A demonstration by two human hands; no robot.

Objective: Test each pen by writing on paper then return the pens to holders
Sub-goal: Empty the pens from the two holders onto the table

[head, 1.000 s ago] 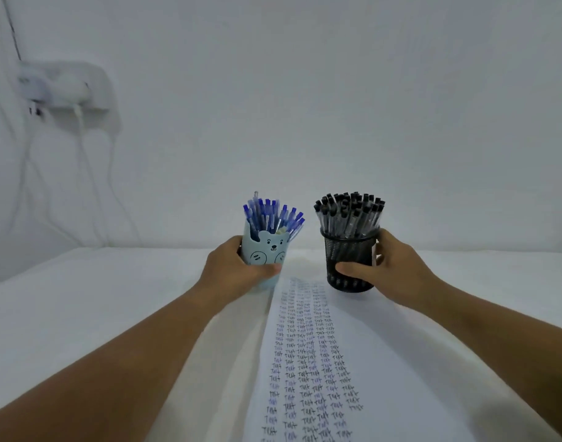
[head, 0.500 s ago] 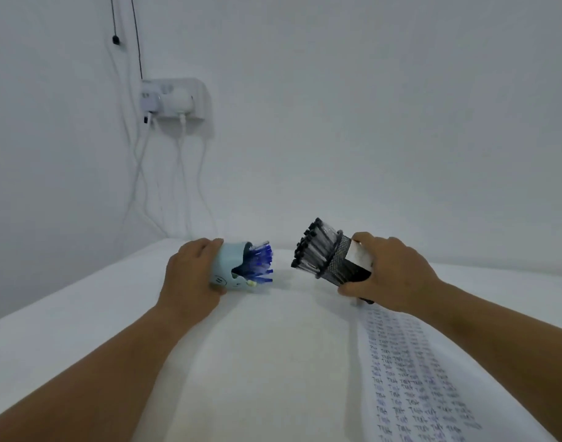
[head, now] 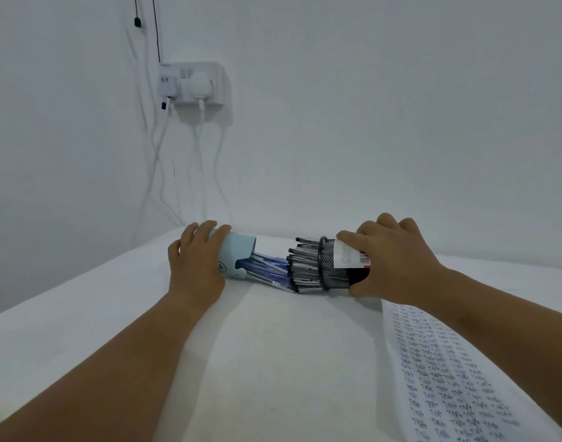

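2 holders (head: 238, 256) lay tipped mouth to mouth, fingers (head: 353, 239) gripping each; blue pens (head: 267, 271) and black pens (head: 302, 266) risked mixing.

A white plastic wall socket block (head: 192, 82) hung on the plain white wall (head: 385, 106), with white plug adapters pushed into it. White cables (head: 160, 154) trailed down from it toward the back edge of the white cloth-covered surface (head: 66, 314), while a thin black cord with a small black fitting (head: 138, 22) ran down the wall above the socket.
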